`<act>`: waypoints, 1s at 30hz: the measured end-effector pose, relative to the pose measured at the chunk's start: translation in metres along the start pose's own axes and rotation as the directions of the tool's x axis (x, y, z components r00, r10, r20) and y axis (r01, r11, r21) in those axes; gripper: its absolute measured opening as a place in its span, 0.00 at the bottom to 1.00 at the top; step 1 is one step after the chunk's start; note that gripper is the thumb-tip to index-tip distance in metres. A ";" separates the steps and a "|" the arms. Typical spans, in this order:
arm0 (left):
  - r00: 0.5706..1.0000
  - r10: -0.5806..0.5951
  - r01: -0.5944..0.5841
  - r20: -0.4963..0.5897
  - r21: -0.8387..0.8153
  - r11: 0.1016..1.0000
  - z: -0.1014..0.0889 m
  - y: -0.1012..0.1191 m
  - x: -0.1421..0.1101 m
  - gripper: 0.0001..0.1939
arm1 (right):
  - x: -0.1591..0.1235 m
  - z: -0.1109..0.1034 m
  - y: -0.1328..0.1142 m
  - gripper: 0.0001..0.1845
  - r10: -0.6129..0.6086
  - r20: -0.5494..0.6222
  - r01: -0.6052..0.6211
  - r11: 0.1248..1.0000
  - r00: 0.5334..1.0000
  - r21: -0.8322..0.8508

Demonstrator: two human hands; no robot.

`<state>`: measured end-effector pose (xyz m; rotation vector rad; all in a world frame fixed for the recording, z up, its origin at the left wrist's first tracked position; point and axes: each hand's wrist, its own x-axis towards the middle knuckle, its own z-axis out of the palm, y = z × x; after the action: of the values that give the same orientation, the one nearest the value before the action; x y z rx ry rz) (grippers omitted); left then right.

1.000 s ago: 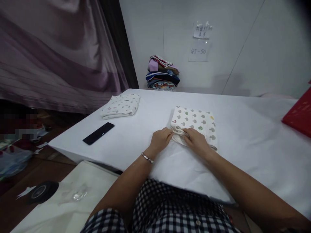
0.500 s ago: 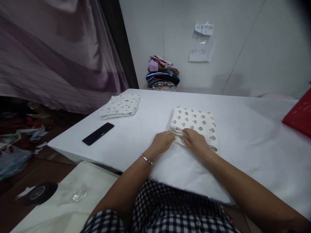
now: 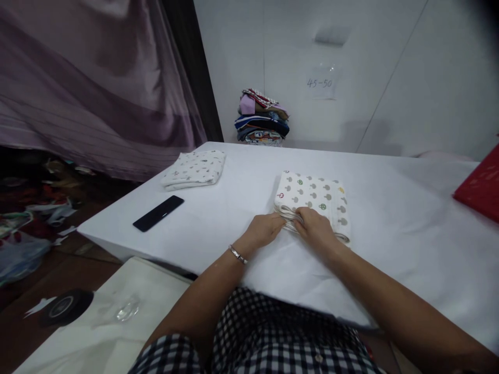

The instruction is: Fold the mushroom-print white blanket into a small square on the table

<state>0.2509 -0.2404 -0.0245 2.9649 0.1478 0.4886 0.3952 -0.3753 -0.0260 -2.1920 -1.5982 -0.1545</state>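
A folded white cloth [image 3: 315,192] printed with grey, green, red and yellow mushroom-like shapes lies on the white-covered table [image 3: 218,218]. Its layered near-left edge is between my two hands. My left hand [image 3: 265,228], with a bracelet at the wrist, has its fingers closed on the left corner of that edge. My right hand [image 3: 315,226] pinches the layers at the front, the thumb and fingers close together. The fingertips of both hands are partly hidden by the cloth and knuckles.
Further left lie a second folded white cloth [image 3: 195,169] with small dark prints and a black phone [image 3: 158,213]. A stack of folded fabrics [image 3: 262,119] stands behind the table's far edge. Something red [image 3: 481,182] is at the right. A roll of black tape [image 3: 66,306] sits lower left.
My left hand has shifted slightly right along the cloth's front edge. My right hand keeps nearly the same place, and the cloth stays folded.
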 end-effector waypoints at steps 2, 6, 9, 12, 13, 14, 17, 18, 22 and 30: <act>1.000 0.001 -0.001 0.000 -0.022 1.000 -0.001 0.000 -0.001 0.13 | -0.001 -0.002 -0.002 0.10 -0.031 0.013 0.031 1.000 0.999 -0.001; 1.000 -0.023 0.024 0.015 -0.051 0.998 0.000 0.000 -0.001 0.12 | -0.004 -0.006 -0.004 0.13 -0.094 0.026 0.094 0.995 0.995 0.025; 0.999 -0.053 0.052 -0.004 -0.060 0.997 0.001 0.001 -0.001 0.13 | -0.004 -0.007 -0.003 0.13 -0.136 0.027 0.135 0.990 0.990 0.034; 0.997 -0.068 0.065 -0.030 -0.087 0.994 0.000 0.001 -0.001 0.13 | -0.004 -0.007 -0.002 0.11 -0.115 0.040 0.113 0.992 0.993 0.048; 0.995 -0.088 0.083 -0.043 -0.098 0.992 -0.001 0.000 -0.001 0.13 | -0.003 -0.007 -0.002 0.10 -0.098 0.047 0.095 0.994 0.994 0.056; 0.991 -0.124 0.117 -0.060 -0.109 0.987 -0.002 -0.001 -0.001 0.12 | -0.003 -0.007 -0.002 0.10 -0.078 0.051 0.075 0.995 0.996 0.064; 0.946 -0.305 0.291 -0.111 -0.128 0.948 -0.004 -0.006 -0.002 0.09 | -0.002 -0.007 -0.001 0.10 -0.034 0.061 0.028 0.996 0.998 0.089; 0.926 -0.360 0.344 -0.118 -0.135 0.929 -0.004 -0.008 -0.002 0.09 | -0.002 -0.007 -0.001 0.09 -0.024 0.059 0.018 0.995 0.998 0.093; 0.859 -0.502 0.481 -0.101 -0.173 0.859 -0.002 -0.010 -0.001 0.13 | -0.002 -0.006 0.000 0.09 -0.004 0.039 0.000 0.995 0.999 0.100; 0.773 -0.634 0.618 -0.027 -0.197 0.761 0.001 -0.008 0.003 0.15 | -0.002 -0.005 -0.001 0.08 0.022 0.005 -0.022 0.995 1.000 0.100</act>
<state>0.2531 -0.2321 -0.0256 2.4916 1.0141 0.5008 0.3943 -0.3785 -0.0213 -2.1339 -1.5496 -0.0618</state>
